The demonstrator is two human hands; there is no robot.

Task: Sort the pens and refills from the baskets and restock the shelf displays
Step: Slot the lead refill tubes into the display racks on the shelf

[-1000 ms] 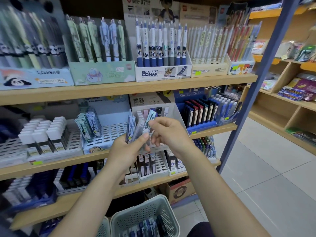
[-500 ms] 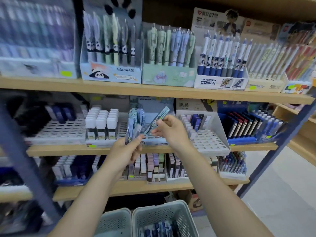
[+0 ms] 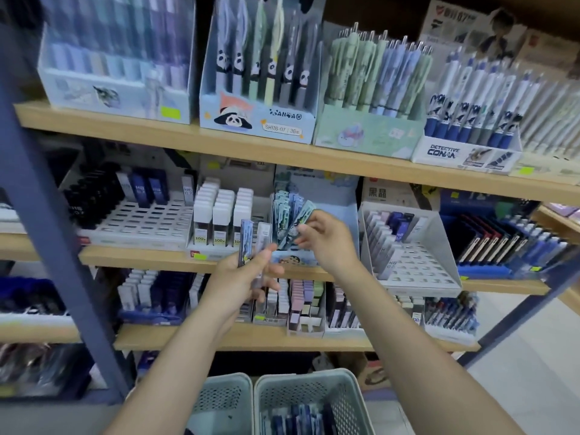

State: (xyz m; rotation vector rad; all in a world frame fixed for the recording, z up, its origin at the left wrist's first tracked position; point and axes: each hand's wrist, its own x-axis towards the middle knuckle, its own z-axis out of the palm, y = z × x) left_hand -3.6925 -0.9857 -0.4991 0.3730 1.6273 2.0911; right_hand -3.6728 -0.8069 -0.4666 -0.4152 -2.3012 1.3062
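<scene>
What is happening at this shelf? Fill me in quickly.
A person is restocking lead refill cases. The left hand grips a few slim refill cases upright. The right hand pinches one patterned case at the cartoon display tray on the middle shelf, where matching cases already stand. Two grey baskets sit below, the right one holding more stock.

Your left hand [image 3: 243, 277] grips several upright refill cases [image 3: 252, 238]; your right hand [image 3: 324, 238] pinches a tilted, patterned refill case [image 3: 298, 222] at the display tray [image 3: 339, 215]; more lie in the basket [image 3: 346, 400].
</scene>
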